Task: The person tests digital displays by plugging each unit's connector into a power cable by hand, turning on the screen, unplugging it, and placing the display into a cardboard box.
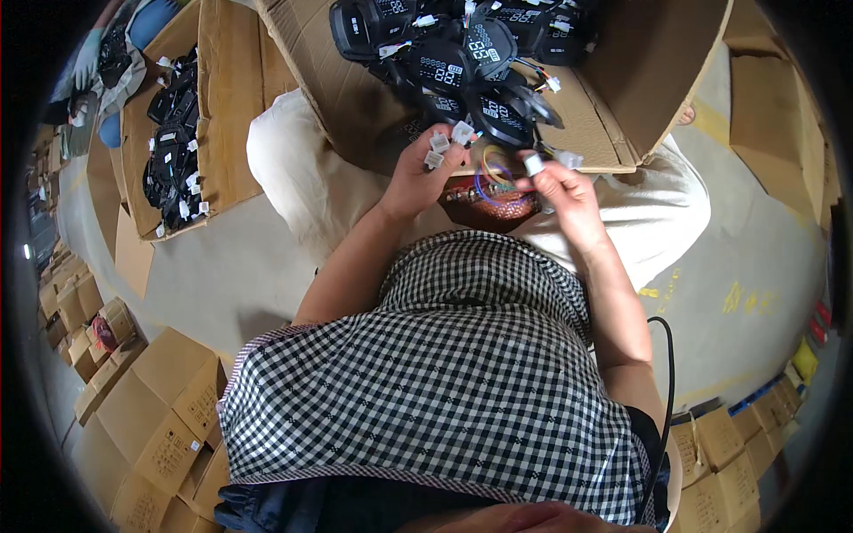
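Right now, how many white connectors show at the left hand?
3: the rightmost white connector sits highest; the middle white connector is left of it; the lowest white connector sits below that. The left hand may hide more.

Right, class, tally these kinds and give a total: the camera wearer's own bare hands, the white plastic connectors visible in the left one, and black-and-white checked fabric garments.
Bare hands, left hand and right hand: 2
White plastic connectors visible in the left hand: 3
Black-and-white checked fabric garment: 1
Total: 6
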{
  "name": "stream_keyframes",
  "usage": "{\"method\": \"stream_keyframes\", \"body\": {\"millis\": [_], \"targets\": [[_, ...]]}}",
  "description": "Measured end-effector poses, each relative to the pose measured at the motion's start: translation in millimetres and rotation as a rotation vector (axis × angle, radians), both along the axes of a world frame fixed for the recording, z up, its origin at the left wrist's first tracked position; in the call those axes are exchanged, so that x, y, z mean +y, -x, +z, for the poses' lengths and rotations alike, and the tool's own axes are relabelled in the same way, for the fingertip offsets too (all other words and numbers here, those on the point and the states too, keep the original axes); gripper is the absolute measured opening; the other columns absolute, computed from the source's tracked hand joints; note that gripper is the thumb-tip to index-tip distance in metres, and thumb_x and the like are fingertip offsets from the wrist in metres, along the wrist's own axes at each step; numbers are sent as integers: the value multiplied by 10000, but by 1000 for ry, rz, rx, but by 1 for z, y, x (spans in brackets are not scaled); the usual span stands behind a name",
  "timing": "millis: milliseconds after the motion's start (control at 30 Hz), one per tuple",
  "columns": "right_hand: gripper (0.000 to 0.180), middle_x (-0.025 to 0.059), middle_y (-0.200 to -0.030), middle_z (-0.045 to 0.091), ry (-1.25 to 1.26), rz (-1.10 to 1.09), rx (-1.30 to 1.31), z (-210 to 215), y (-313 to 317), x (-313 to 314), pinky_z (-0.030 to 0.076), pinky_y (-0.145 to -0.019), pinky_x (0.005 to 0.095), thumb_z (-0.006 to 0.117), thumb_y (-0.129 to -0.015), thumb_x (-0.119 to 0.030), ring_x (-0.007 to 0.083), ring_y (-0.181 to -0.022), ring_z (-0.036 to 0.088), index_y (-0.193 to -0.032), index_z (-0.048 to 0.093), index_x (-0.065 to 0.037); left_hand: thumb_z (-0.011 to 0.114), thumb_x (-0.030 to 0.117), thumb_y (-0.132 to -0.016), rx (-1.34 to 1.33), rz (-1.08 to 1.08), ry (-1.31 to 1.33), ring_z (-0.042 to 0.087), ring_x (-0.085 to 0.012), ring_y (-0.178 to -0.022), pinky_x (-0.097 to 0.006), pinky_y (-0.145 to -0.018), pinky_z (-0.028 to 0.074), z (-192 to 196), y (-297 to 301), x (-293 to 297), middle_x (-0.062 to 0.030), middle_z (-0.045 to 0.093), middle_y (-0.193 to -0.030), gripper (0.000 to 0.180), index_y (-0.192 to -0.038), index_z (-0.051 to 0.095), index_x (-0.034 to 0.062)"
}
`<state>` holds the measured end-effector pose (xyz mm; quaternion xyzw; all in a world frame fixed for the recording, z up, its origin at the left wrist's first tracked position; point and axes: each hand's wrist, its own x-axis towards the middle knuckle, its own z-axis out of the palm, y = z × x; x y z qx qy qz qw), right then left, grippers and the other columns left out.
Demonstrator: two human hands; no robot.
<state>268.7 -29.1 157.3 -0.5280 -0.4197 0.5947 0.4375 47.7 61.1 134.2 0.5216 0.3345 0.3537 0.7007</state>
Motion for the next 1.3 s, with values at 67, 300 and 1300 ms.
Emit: {"method": "stream_keyframes", "body": {"millis": [67, 300, 1300], "targets": [[175, 43, -904, 654, 236, -188, 138, 18, 0, 3, 439, -668, 211, 552, -944, -138, 75, -705, 554, -964, 640, 12, 573, 121, -931, 180, -10, 5, 548, -59, -830, -223, -753, 452, -3, 4, -3, 3, 619, -928, 196, -1102, 581, 26], [171, 64, -731, 662, 7, -16, -518, 36, 25, 20, 478, -557, 343, 559, -928, -227, 229, -606, 629, -934, 659, -88, 644, 141, -884, 163, -88, -95, 555, -62, -843, -233, -749, 459, -11, 6, -1, -18, 639, -948, 235, -1073, 627, 2], [136, 50, -816, 582, 436, -891, 210, -71, -134, 154, 522, -501, 292, 499, -952, -159, 159, -624, 560, -1022, 576, -71, 761, 108, -746, 238, -211, 35, 568, -90, -721, -237, -650, 443, 34, -6, -11, -18, 617, -785, 185, -840, 613, 49]]}}
